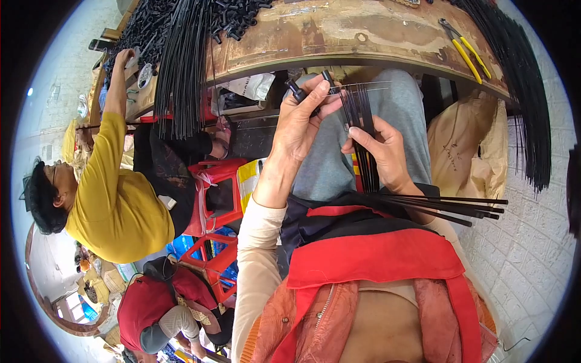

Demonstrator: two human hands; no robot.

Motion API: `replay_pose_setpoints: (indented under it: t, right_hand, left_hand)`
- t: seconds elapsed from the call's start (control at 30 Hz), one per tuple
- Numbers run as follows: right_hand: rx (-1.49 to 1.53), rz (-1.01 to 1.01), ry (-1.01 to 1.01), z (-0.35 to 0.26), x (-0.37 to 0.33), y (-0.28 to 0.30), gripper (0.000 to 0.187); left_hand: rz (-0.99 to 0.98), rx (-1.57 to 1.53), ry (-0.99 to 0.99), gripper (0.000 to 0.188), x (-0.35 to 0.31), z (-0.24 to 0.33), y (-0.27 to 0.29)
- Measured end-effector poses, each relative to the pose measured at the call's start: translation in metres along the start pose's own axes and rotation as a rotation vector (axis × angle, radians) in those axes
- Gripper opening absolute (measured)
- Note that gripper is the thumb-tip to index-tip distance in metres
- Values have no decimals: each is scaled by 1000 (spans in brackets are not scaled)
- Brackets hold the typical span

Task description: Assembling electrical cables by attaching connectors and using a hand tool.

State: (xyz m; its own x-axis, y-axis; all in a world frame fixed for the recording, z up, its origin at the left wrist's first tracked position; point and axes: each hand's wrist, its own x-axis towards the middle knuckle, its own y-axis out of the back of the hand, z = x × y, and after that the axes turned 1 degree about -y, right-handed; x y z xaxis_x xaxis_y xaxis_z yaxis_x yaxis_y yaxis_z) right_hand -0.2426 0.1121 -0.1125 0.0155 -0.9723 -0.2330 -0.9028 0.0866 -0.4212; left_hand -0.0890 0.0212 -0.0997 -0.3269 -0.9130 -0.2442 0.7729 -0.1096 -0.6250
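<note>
My left hand [296, 124] is raised over my lap, its fingers closed round small black plastic fittings [296, 91]. One of these sticks up between thumb and fingertips, beside the tops of the rods. Below and to the right, my right hand [387, 154] grips a bundle of thin black rods [357, 115], its thumb pressed across them. The rods stand nearly upright, fanned a little at the top. Two thin wires [372, 86] cross near their upper ends. Several thicker black rods [463, 206] lie by my right forearm, pointing right.
A worn wooden bench [290, 36] runs ahead, with yellow-handled pliers [466, 51] and a heap of black fittings [233, 18]. Long black rods hang over its edge at left [184, 72] and right [523, 103]. Two people work at left, near red plastic stools [218, 199]. A brick wall stands at right.
</note>
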Motion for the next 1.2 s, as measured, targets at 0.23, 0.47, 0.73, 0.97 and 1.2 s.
replay_pose_setpoints:
  t: [0.23,0.47,0.73,0.97,1.2]
  right_hand:
    - [-12,6,4,0,0,-1,17]
    - [-37,15,20,-1,1,-5,15]
    - [-7,41,26,-1,1,-6,17]
    - [-21,46,37,-3,-3,-8,18]
    - [-19,36,31,-3,-2,-5,21]
  left_hand:
    - [0,10,4,21,-2,1,-2]
    - [-22,49,-5,22,-5,5,-2]
    - [-44,-12,4,33,-14,13,-9]
    - [20,168,-156,15,-18,4,-11]
    - [60,149,-231,26,-22,-8,-16]
